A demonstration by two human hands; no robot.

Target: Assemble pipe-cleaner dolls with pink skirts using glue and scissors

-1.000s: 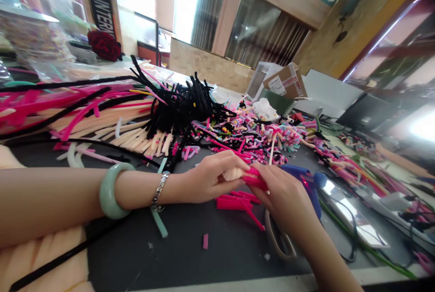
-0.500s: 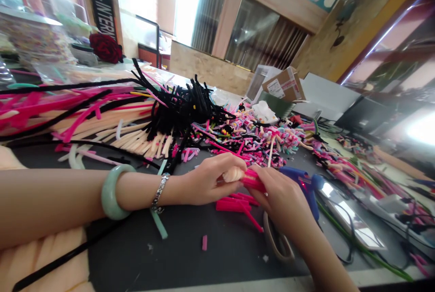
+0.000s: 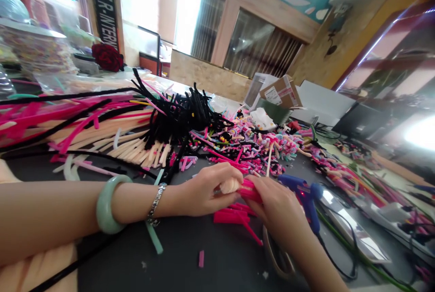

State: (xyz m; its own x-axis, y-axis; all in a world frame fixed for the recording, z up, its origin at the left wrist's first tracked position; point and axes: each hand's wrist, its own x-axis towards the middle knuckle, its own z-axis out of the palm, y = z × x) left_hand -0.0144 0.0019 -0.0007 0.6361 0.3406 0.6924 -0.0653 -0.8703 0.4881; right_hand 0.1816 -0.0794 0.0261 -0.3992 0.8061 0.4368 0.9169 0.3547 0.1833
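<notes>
A small pipe-cleaner piece sits between my two hands, with a coiled cream end (image 3: pixel 229 186) and a bright pink part (image 3: pixel 249 191). My left hand (image 3: pixel 200 192) is closed round the cream end. Thumb and fingers of my right hand (image 3: pixel 277 206) pinch the pink part, hiding some of it. Beneath the hands lie cut bright pink strips (image 3: pixel 226 216) on the dark tabletop (image 3: pixel 170 267). A blue glue gun (image 3: pixel 306 197) with a small red light rests just beyond my right hand. Partly under my right wrist shows a beige loop handle (image 3: pixel 277 258).
Black pipe cleaners (image 3: pixel 183 113) and cream ones (image 3: pixel 136 145) are heaped at the left. Behind the hands spreads a pile of small colourful pieces (image 3: pixel 238 140). A white power strip (image 3: pixel 390 219) and cables lie at right. Further back stands a cardboard box (image 3: pixel 282 93).
The whole view has tilted slightly, so the table and hands sit a little lower in the picture. Both hands keep the same hold on the pipe-cleaner piece.
</notes>
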